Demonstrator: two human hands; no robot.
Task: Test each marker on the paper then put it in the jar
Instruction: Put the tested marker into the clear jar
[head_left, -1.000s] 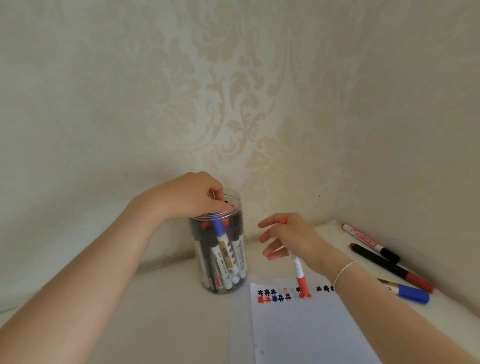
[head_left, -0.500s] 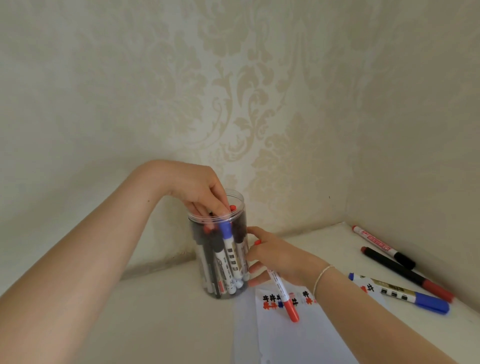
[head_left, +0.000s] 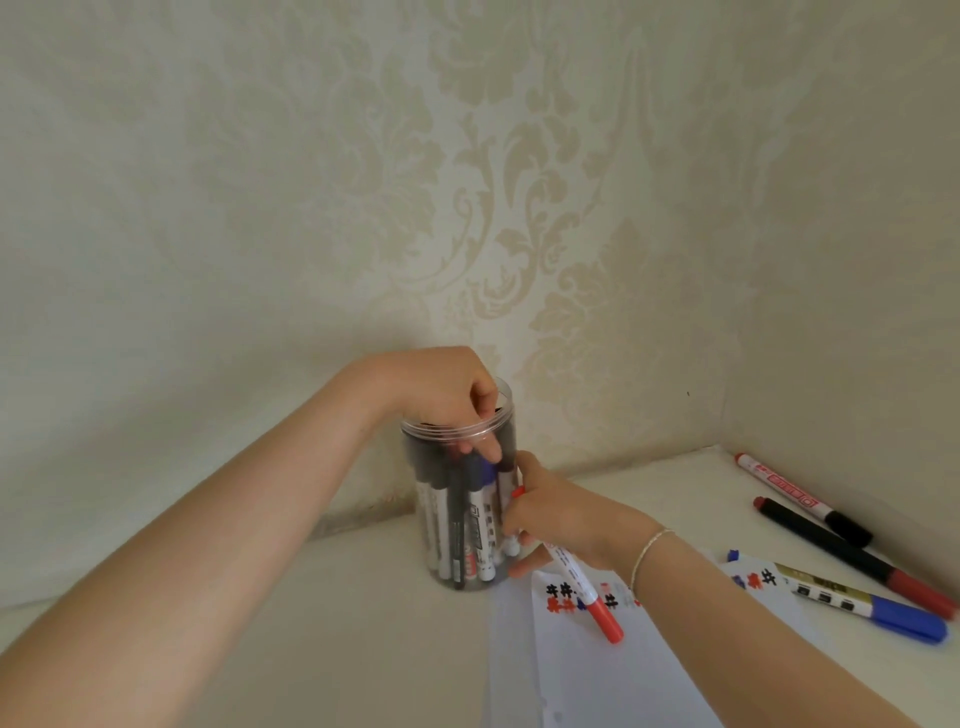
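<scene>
The left hand (head_left: 447, 400) has pushed the blue-capped marker (head_left: 480, 499) deeper into the clear plastic jar (head_left: 457, 519), fingers pinching it; the right hand (head_left: 561, 519) has come beside the jar, gripping the red-capped marker (head_left: 584, 590).

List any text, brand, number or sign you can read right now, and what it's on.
Nothing reads clearly.
Paper: red and black hand-drawn test marks, like characters, too blurred to read.
Markers in the jar: printed labels, too small.
Red marker in the right hand: tiny print, unreadable.
White marker by the wall: red boxed label, blurred.
Blue-capped marker: dark boxes, unreadable.
</scene>
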